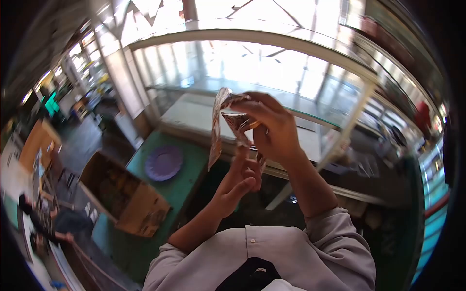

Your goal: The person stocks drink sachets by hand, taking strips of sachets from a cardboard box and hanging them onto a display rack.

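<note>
My right hand [274, 123] is raised in front of the glass case, its fingers and thumb closed around a crinkled foil wrapper [216, 128]. The wrapper is shiny, brown and silver, and partly folded; one long flap hangs down on the left. Below it, my left hand [235, 179] points its index finger up against the foil, with the other fingers curled. A lower bit of foil shows beside those curled fingers, and they appear to grip it. Whether anything is inside the wrapper is hidden.
A glass display case [252, 41] with shelves stands ahead. On the green table [191, 155] to the left are a purple scalloped plate [164, 163] and an open cardboard box [145, 206]. Plastic bags [364, 167] lie at the right. A person is at the lower left.
</note>
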`<action>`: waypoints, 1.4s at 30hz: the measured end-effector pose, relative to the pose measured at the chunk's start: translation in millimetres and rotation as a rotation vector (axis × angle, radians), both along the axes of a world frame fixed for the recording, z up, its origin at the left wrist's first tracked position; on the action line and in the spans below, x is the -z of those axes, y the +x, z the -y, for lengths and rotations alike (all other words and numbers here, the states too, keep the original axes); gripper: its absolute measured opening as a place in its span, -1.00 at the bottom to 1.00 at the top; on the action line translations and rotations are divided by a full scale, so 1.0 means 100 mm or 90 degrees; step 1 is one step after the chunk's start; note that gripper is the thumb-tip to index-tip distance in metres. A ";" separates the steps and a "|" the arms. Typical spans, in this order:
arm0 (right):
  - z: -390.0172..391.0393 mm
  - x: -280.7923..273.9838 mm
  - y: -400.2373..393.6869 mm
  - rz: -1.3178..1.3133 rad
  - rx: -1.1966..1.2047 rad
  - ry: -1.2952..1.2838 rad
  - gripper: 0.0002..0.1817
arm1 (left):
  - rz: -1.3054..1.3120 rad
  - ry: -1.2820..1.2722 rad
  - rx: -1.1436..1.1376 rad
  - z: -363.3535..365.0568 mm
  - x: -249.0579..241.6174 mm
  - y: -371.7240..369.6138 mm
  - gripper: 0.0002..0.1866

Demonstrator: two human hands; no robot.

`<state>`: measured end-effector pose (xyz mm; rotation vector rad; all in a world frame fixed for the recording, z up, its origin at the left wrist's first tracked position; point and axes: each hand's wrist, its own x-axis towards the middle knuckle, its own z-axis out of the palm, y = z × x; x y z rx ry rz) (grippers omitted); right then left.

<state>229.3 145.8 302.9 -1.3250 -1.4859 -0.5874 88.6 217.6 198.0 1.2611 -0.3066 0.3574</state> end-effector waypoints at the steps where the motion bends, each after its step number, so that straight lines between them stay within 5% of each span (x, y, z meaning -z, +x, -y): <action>1: 0.27 0.06 0.09 -0.006 0.022 -0.004 -0.46 | 0.002 0.007 0.041 0.22 0.01 0.17 -0.19; 3: 0.90 0.19 0.19 0.037 0.161 -0.043 -0.48 | 0.087 0.018 -0.123 0.73 0.07 0.49 -0.20; 6: 1.73 0.47 0.18 0.102 0.304 -0.142 -0.46 | 0.098 0.081 -0.131 1.23 0.28 0.93 -0.15; 9: 2.41 0.78 0.24 0.109 0.411 -0.207 -0.46 | 0.160 -0.115 0.029 1.77 0.64 1.42 -0.18; 11: 2.87 0.95 0.33 0.082 0.474 -0.200 -0.41 | 0.128 -0.123 0.126 2.23 0.41 1.53 -0.23; 13: 3.31 1.02 0.31 0.058 0.521 -0.230 -0.41 | -0.156 -0.402 0.439 2.61 0.25 1.68 -0.29; 15: 3.68 1.10 0.28 0.028 0.557 -0.263 -0.41 | -0.181 -0.412 0.479 3.01 0.29 1.86 -0.36; 22: 4.59 1.42 0.44 -0.080 0.676 -0.204 -0.44 | -0.205 -0.431 0.577 4.08 0.54 2.49 -0.46; 28: 5.19 1.92 1.10 -0.206 0.677 -0.185 -0.57 | -0.547 -0.452 0.465 4.69 0.91 3.46 -0.65; 31: 5.38 2.20 1.56 -0.218 0.681 -0.127 -0.58 | -0.615 -0.401 0.296 5.01 0.86 3.88 -0.60; 33: 5.53 2.30 1.89 -0.216 0.687 -0.064 -0.58 | -0.362 0.026 0.368 5.24 0.64 4.04 -0.52; 34: 5.61 2.33 2.04 -0.158 0.709 -0.021 -0.56 | -0.012 0.100 0.386 5.39 0.70 4.15 -0.50; 35: 5.70 2.35 2.19 -0.100 0.732 0.026 -0.55 | -0.007 0.103 0.386 5.45 0.66 4.31 -0.50; 37: 5.86 2.32 2.45 -0.140 0.741 -0.004 -0.54 | 0.271 0.398 0.390 5.55 0.36 4.56 -0.59; 42: 6.09 2.32 2.93 -0.173 0.807 -0.039 -0.51 | 0.030 0.475 0.523 5.77 0.40 5.09 -0.66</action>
